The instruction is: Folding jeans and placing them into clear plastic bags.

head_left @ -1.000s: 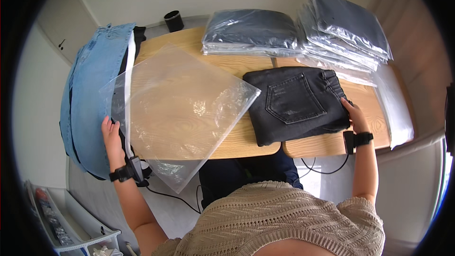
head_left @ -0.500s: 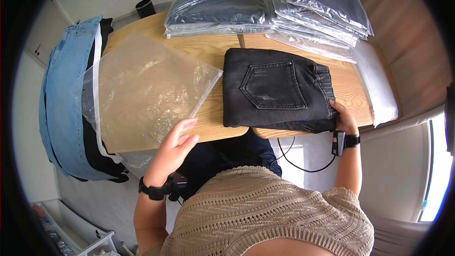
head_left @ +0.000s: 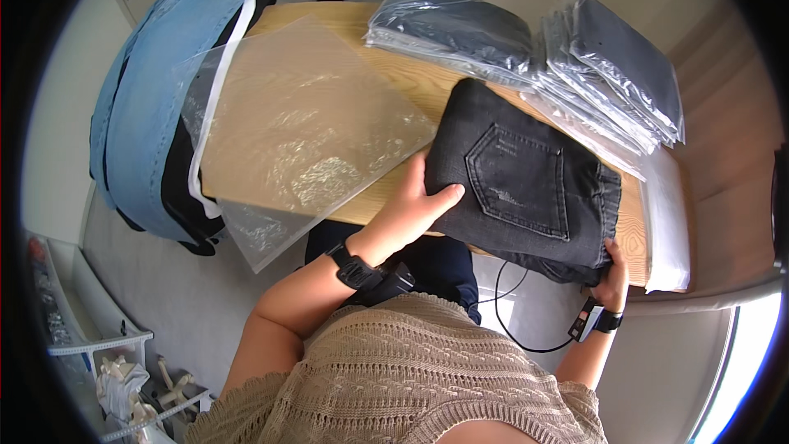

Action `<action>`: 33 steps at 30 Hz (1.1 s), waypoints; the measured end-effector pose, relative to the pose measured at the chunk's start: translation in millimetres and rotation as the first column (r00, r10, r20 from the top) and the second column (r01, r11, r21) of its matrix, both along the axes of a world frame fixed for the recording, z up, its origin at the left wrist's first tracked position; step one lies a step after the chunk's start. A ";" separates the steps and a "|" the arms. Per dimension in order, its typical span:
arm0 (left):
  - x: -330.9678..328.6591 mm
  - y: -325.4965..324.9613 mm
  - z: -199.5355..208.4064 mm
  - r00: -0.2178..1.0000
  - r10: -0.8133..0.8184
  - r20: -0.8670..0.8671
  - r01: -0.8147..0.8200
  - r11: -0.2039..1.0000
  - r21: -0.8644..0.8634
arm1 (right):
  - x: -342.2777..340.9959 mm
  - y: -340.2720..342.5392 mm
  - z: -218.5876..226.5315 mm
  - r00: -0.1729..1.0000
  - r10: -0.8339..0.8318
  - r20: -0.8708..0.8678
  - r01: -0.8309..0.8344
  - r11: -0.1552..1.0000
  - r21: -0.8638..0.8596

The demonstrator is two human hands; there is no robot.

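Observation:
A pair of folded black jeans (head_left: 526, 173), back pocket facing up, lies tilted in front of me between both hands. My left hand (head_left: 415, 201) grips its left edge, with the thumb on top and the other fingers partly hidden. At the lower right corner, by the waistband, my right hand (head_left: 612, 270) holds it too, fingers mostly underneath. To the left a clear plastic bag (head_left: 304, 123) is spread flat, its slider edge running beside the jeans and one corner hanging past the table's front edge.
Light blue jeans (head_left: 168, 90) and black garments are draped at the left. Bagged dark garments (head_left: 452, 25) and a taller bagged stack (head_left: 616, 66) stand at the back of the wooden table (head_left: 349, 33). Flat clear bags (head_left: 666, 222) lie far right. A cable (head_left: 518, 337) hangs below.
My left hand has moved right from beside the bag and taken hold of the jeans. The jeans have turned clockwise, their right end nearer me. The whole view has also shifted.

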State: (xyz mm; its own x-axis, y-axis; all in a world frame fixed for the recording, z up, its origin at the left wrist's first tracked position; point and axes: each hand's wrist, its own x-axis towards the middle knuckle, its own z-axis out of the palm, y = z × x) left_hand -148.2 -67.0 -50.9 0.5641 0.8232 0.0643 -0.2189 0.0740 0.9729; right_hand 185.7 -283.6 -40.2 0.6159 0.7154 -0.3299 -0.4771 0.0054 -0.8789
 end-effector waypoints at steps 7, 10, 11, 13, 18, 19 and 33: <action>-128.0 -22.7 38.6 0.920 0.392 -0.006 -0.392 0.920 -0.017 | -90.9 161.7 68.1 0.847 0.520 0.111 -0.531 0.836 0.135; -167.9 -36.7 39.9 0.844 0.536 -0.016 -0.536 0.842 -0.066 | -134.5 228.0 80.3 0.691 0.717 0.089 -0.722 0.684 0.099; -177.0 -38.1 38.6 0.818 0.575 -0.024 -0.575 0.814 -0.081 | -146.6 245.4 81.9 0.644 0.761 0.085 -0.765 0.639 0.077; -194.3 -39.9 29.7 0.788 0.613 -0.057 -0.615 0.786 -0.064 | -171.1 277.4 72.2 0.576 0.817 0.043 -0.818 0.575 0.035; -221.0 -37.9 -18.1 0.708 0.660 -0.253 -0.706 0.675 -0.215 | -197.8 333.8 -3.4 0.454 0.883 0.116 -0.856 0.469 -0.218; -220.5 -37.0 -21.8 0.699 0.661 -0.271 -0.715 0.655 -0.247 | -202.1 333.7 -12.6 0.485 0.862 0.145 -0.803 0.505 -0.315; -217.2 -33.3 -19.5 0.719 0.694 -0.025 -0.667 0.680 -0.304 | -318.7 262.7 -14.0 -0.591 0.014 0.807 -0.566 0.705 -0.427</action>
